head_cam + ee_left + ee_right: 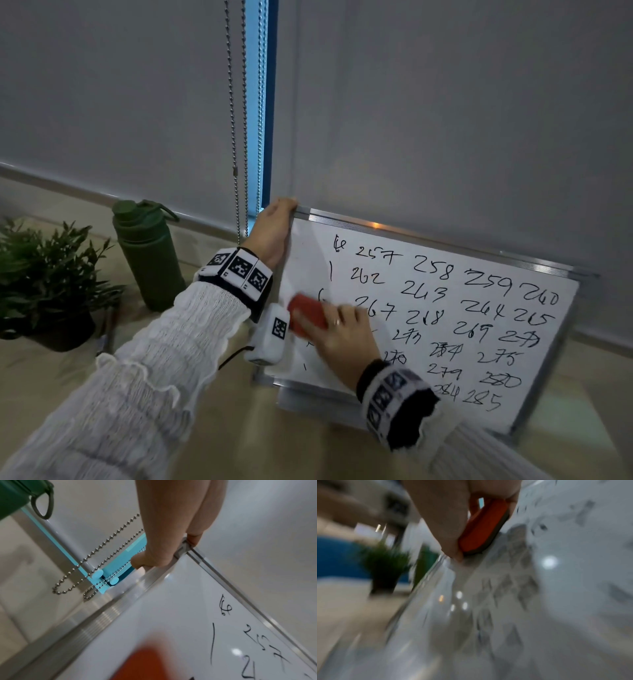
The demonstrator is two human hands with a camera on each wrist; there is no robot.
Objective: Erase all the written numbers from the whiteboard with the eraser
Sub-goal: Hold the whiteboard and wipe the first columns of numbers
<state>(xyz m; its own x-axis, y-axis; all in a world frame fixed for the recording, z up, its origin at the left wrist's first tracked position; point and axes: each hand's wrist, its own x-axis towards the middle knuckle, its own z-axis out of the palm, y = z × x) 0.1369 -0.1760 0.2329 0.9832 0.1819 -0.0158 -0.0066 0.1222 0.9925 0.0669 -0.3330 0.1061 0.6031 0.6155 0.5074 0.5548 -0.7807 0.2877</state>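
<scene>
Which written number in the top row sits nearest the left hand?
257, the leftmost full number in the top row; 258, 259 and 260 run further right. Only a small leftover scribble lies between it and the left hand gripping the whiteboard corner.

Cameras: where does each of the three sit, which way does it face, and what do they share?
Head: on the head, looking forward and down at the whiteboard; both sleeves, left hand, right hand show.
Left wrist: looks along the left hand gripping the board's top corner.
Right wrist: blurred, looks along the right hand holding the eraser on the board.
Shared: all three catch the eraser, the board and the green bottle.
</scene>
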